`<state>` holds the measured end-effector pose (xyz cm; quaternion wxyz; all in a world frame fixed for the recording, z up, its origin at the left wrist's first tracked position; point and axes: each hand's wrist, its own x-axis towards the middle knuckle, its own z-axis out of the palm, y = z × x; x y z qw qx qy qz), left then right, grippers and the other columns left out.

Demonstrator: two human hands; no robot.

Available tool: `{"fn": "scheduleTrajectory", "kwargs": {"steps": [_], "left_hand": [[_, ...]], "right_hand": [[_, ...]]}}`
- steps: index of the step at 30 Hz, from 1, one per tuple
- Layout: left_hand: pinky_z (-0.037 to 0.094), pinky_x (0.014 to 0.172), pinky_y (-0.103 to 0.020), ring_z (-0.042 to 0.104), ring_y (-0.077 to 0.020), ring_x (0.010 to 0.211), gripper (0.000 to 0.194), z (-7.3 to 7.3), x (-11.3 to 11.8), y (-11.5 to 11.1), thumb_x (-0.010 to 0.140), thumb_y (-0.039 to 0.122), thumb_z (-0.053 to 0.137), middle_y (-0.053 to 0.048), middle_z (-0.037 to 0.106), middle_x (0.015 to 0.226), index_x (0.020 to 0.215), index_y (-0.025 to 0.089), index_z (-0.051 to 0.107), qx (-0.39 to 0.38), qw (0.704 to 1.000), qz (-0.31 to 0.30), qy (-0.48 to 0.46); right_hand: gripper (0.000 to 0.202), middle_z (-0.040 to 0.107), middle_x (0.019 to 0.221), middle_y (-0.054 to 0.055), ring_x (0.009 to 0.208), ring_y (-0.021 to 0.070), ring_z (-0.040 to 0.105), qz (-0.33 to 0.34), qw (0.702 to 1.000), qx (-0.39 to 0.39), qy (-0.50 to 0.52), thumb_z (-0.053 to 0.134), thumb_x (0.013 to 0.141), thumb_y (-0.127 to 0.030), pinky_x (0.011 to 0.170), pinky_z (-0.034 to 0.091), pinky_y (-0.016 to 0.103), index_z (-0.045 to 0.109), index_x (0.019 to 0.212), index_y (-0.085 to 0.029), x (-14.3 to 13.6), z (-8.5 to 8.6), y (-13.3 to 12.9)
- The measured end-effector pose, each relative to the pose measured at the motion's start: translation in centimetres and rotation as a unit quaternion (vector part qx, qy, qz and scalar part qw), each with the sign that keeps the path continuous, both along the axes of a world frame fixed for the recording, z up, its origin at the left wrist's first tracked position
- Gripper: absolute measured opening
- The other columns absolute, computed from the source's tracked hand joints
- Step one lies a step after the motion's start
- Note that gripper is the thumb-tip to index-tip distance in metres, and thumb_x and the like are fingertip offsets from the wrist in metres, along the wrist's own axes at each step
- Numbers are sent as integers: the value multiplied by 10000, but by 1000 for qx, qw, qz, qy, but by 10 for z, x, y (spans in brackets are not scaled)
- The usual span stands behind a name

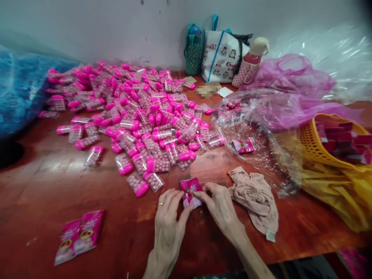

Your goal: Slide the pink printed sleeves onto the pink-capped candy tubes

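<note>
A small pink printed packet [191, 186] lies on the table in front of me, held between both hands. My left hand [170, 215], with a ring on one finger, has its fingertips closed at the packet's left edge. From the other side, my right hand [220, 203] presses its thumb on the packet's face, the fingers curled at its right edge. Just beyond them spreads a large heap of clear plastic boxes with pink caps [157, 135], filled with small pinkish balls. Two pink packets [79, 235] lie overlapping to the left.
A crumpled beige cloth [255, 203] lies beside my right hand. Farther right are a clear plastic bag [261, 128] with pink packets and a yellow basket [315, 145] of dark pink pieces. A patterned bag [221, 58] and bottles stand by the wall. Blue plastic [26, 89] bulges at left.
</note>
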<state>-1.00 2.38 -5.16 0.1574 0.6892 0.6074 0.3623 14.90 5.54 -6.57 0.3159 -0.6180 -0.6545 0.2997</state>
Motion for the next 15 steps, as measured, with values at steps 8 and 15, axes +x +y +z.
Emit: {"fn": "scheduleTrajectory", "kwargs": {"steps": [8, 15], "left_hand": [[451, 826, -400, 543, -243, 913, 164, -2, 8, 4, 801, 185, 590, -87, 609, 924, 964, 176, 594, -19, 999, 36, -14], [437, 821, -369, 524, -220, 911, 131, -8, 12, 4, 799, 168, 599, -68, 597, 907, 930, 172, 590, -5, 998, 51, -35]], "right_hand": [[258, 606, 643, 40, 637, 201, 554, -6, 999, 10, 38, 534, 837, -391, 636, 405, 308, 607, 669, -210, -5, -1, -5], [266, 612, 730, 58, 681, 201, 539, -49, 996, 15, 79, 428, 902, -332, 643, 413, 303, 628, 805, -186, 9, 19, 3]]}}
